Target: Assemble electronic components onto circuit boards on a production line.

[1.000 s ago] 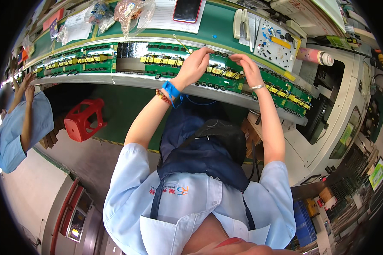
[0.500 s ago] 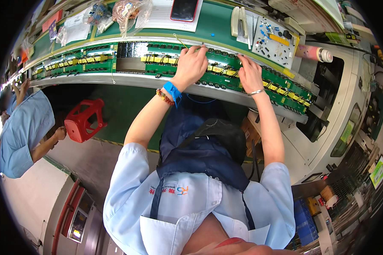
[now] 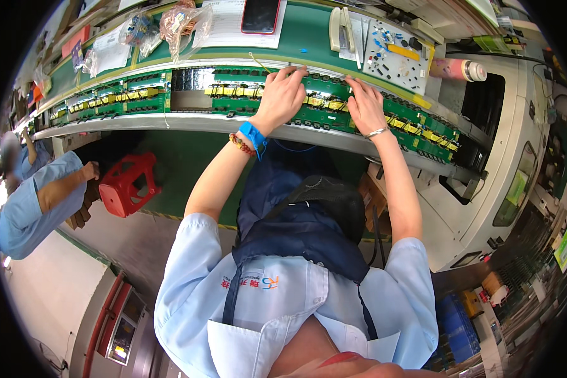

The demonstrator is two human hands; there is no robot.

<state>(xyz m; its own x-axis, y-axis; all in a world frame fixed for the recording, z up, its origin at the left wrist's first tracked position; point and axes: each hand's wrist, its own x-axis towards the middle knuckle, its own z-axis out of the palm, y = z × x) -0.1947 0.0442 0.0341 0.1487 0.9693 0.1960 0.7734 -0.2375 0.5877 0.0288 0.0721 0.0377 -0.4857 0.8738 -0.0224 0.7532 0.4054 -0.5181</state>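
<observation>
Green circuit boards (image 3: 324,117) with yellow transformers and black parts lie in a row along a metal-railed conveyor (image 3: 334,137). My left hand (image 3: 281,97) rests over the middle board, its bent fingers apart and reaching to the far edge. A blue wrist strap and a beaded bracelet are on that wrist. To its right, my right hand (image 3: 366,108) lies on the same run of boards, fingers stretched toward the far rail, with a bangle at the wrist. I see nothing held in either hand. Part of the boards is hidden under both palms.
Beyond the rail are a phone (image 3: 260,15) on paper, bagged parts (image 3: 181,26), a white handset-like object (image 3: 342,30), a board of loose components (image 3: 394,55) and a pink bottle (image 3: 458,69). A machine (image 3: 479,189) stands right; a red stool (image 3: 129,184) and a co-worker (image 3: 41,201) are left.
The view has shifted slightly, so the bench things appear farther left. My hands stay over the boards with little change. The co-worker at left has changed posture, one arm now raised higher.
</observation>
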